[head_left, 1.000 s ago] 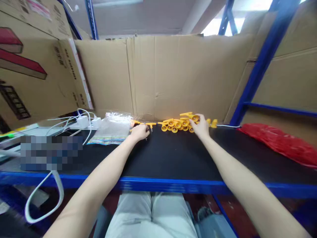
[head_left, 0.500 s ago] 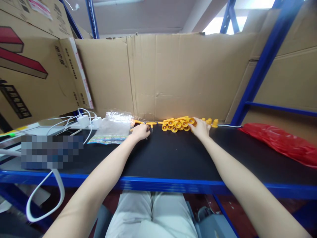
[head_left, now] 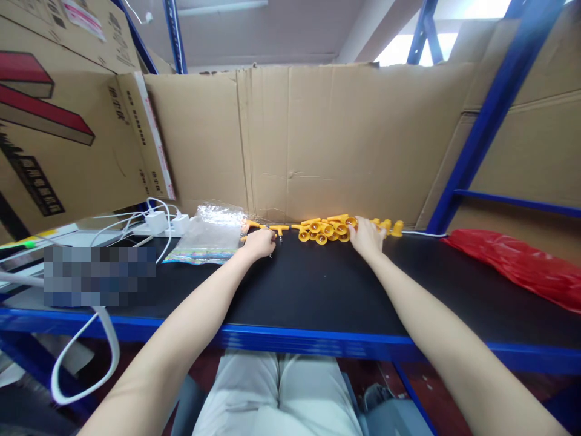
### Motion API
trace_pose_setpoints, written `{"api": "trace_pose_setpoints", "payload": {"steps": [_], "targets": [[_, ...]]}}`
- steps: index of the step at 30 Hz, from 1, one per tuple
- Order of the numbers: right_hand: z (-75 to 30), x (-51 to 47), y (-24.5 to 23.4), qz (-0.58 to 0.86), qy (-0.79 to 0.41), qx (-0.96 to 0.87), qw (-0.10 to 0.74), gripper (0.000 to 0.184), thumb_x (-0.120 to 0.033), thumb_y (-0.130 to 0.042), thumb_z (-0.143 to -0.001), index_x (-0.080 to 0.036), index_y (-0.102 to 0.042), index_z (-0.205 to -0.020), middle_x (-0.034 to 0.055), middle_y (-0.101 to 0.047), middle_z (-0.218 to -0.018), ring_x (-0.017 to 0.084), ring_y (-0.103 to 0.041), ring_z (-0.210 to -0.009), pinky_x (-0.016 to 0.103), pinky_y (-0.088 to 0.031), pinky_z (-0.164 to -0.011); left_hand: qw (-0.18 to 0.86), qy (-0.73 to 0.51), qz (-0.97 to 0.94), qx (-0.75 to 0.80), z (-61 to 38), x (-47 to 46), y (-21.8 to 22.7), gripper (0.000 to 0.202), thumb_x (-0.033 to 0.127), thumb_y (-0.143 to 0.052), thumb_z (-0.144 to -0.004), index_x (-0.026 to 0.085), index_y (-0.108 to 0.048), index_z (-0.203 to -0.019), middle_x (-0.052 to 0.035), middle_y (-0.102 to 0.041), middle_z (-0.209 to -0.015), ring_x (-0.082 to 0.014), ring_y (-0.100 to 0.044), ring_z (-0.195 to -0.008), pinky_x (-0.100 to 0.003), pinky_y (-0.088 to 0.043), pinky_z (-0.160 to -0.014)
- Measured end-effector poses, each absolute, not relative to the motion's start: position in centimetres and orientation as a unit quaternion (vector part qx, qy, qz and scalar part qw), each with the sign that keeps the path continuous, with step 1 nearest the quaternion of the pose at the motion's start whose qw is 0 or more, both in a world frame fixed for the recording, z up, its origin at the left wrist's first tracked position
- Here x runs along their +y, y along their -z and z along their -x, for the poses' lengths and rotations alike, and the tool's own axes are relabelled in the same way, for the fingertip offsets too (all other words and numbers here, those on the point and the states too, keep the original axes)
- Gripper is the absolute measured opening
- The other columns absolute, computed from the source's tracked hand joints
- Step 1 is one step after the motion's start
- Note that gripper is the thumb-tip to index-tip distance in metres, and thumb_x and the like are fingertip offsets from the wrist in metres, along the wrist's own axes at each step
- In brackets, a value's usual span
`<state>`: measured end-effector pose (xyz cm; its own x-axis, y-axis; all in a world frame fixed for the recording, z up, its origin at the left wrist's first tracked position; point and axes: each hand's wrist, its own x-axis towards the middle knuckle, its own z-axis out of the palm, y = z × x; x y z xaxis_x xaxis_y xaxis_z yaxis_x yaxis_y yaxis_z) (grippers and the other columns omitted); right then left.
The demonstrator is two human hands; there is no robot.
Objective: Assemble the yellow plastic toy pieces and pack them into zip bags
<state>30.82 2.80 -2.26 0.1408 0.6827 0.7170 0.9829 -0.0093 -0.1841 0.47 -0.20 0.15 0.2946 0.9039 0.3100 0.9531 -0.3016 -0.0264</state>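
A row of several small yellow plastic pieces (head_left: 324, 229) lies along the back of the black tabletop (head_left: 318, 284), against a cardboard wall. My right hand (head_left: 365, 237) rests on the right part of that row, fingers curled over the pieces. My left hand (head_left: 258, 243) is closed, knuckles up, beside a lone yellow T-shaped piece (head_left: 276, 229) at the row's left end; whether it holds anything is hidden. A thin white cord (head_left: 422, 233) runs off to the right from the row.
A clear plastic bag (head_left: 206, 239) lies left of my left hand. White chargers and cables (head_left: 157, 223) sit further left. A red plastic bag (head_left: 517, 263) lies at the right. Cardboard (head_left: 318, 139) walls the back, and a blue shelf post (head_left: 476, 127) stands at right.
My right hand, which held a yellow piece lifted above the pile, has come down onto the row. The left hand has stayed in place.
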Motion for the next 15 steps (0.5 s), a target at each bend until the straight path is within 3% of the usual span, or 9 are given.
{"api": "trace_pose_setpoints", "payload": {"steps": [6,15], "targets": [[-30.45,2.73,2.11,0.658,0.243,-0.63,0.333,0.02,-0.026,-0.038,-0.084,-0.014,-0.053,-0.091,0.0124,-0.059,-0.094,0.025,-0.05,-0.091,0.042,-0.027,-0.082,0.095,0.111,0.797,-0.587,-0.54,-0.37,-0.2,0.028,0.016,-0.043,-0.072,0.019,-0.065,-0.09,-0.0066,-0.066,-0.1,-0.0225,-0.061,-0.093,-0.029,-0.046,-0.071],[-30.81,3.47,2.59,0.646,0.206,-0.646,0.35,0.027,-0.036,-0.042,-0.084,-0.014,-0.053,-0.094,0.0119,-0.06,-0.098,0.026,-0.05,-0.096,0.044,-0.025,-0.088,0.086,0.107,0.796,-0.589,-0.5,-0.3,-0.18,0.032,0.014,-0.044,-0.072,0.02,-0.065,-0.095,-0.007,-0.065,-0.102,-0.0215,-0.059,-0.097,-0.028,-0.045,-0.075]]}}
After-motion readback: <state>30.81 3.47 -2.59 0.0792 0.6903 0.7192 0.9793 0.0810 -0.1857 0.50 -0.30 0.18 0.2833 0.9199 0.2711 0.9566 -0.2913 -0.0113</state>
